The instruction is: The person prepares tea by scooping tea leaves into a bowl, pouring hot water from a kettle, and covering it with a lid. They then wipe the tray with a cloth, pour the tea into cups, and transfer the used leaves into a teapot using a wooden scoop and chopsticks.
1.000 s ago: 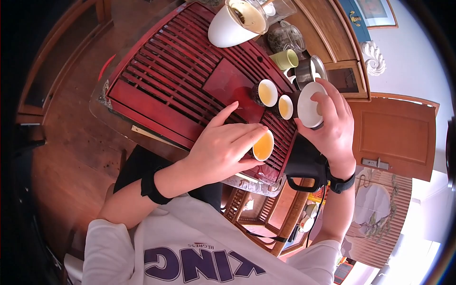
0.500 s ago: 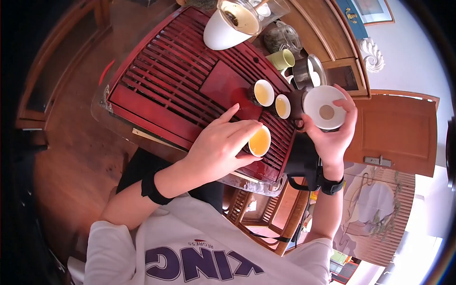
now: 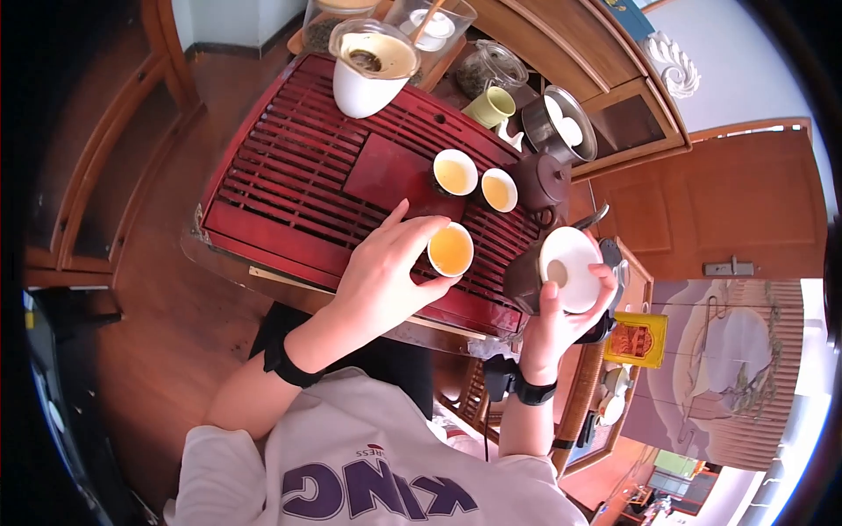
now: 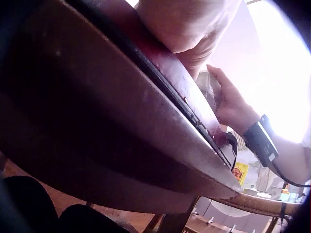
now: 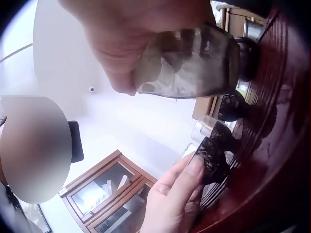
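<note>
In the head view the left hand pinches a cup of yellow liquid by its rim, over the red slatted tray. The right hand grips a larger dark cup with a white inside, tilted, at the tray's right corner. Two more filled cups, one beside the other, stand behind the left hand's cup. In the right wrist view the right hand curls round the larger cup, and the left hand holds the dark-sided small cup.
A brown teapot stands at the tray's right edge. Behind are a green cup, a metal pot and a glass jar. A white vessel with a strainer is on the tray's far left part.
The right hand has brought the larger cup down and nearer the body, away from the teapot. The left hand still holds its cup. The head view has shifted.
</note>
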Demonstrator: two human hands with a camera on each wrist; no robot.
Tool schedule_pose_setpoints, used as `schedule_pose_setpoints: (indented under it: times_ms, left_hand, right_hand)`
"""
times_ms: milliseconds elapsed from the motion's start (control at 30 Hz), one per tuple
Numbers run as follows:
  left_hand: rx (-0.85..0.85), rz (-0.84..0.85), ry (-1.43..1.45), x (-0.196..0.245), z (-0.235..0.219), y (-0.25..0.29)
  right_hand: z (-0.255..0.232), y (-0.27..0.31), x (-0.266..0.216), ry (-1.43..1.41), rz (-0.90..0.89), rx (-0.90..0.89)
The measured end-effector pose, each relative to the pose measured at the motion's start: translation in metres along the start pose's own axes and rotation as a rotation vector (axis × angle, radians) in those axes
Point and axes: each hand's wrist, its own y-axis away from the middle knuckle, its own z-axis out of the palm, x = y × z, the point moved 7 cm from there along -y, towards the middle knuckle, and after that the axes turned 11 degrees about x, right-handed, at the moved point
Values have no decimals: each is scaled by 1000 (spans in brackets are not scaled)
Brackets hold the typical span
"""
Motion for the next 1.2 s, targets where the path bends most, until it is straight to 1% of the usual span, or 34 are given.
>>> schedule_pose_setpoints:
  times_ms: [67,167,233,300,433,500,533,567,633,700,733,767,833,867,900,967,1067,1133,1200]
  left_hand:
    - [-21,7,-22,0,2,0]
    - [-40,2,-39,-1,4,1]
    - [-48,3,-41,0,4,1]
    - [-50,-25,-41,0,4,0]
    - [-53,-8,-79,2,5,0]
    - [-52,2,-89,2,6,1]
    - [-40,5,-95,2,5,1]
    - [-44,5,-96,2,5,1]
    - [-23,32,-103,3,5,1]
    - [-27,31,-119,5,5,1]
    - [-30,34,-137,5,4,1]
    - [-16,26,-139,5,2,0]
    - [-20,29,-132,6,3,0]
    - [-22,31,-134,5,3,1]
    - [-4,14,-137,3,1,1]
    - [-29,24,-136,5,1,1]
    - [-10,7,-112,5,0,1]
    - [-12,25,-99,4,0,2]
    - [-3,18,-84,2,-1,3]
  right_hand:
    - [-3,11,4,-8,16,40]
    - [-4,21,9,1,6,41]
    - [-2,27,11,-3,37,37]
    - [-2,31,13,-40,9,31]
    - [0,27,11,-63,-11,26]
    - [11,12,7,-55,-59,-111]
    - [17,0,-1,17,-169,-194]
    - [27,-12,-9,5,-199,-238]
    - [50,-36,-25,102,-345,-404]
    - [76,-55,-37,214,-454,-593]
    - [87,-60,-39,237,-451,-647]
    - [99,-63,-41,257,-501,-731]
    - [119,-65,-48,259,-559,-843]
    - [126,-67,-49,252,-562,-866]
    - [134,-66,-50,269,-600,-904]
    - [146,-65,-52,301,-669,-975]
    - [159,-66,-51,350,-706,-1039]
    - [166,-64,-50,449,-782,-1097]
    - [170,-62,-51,502,-805,-1140]
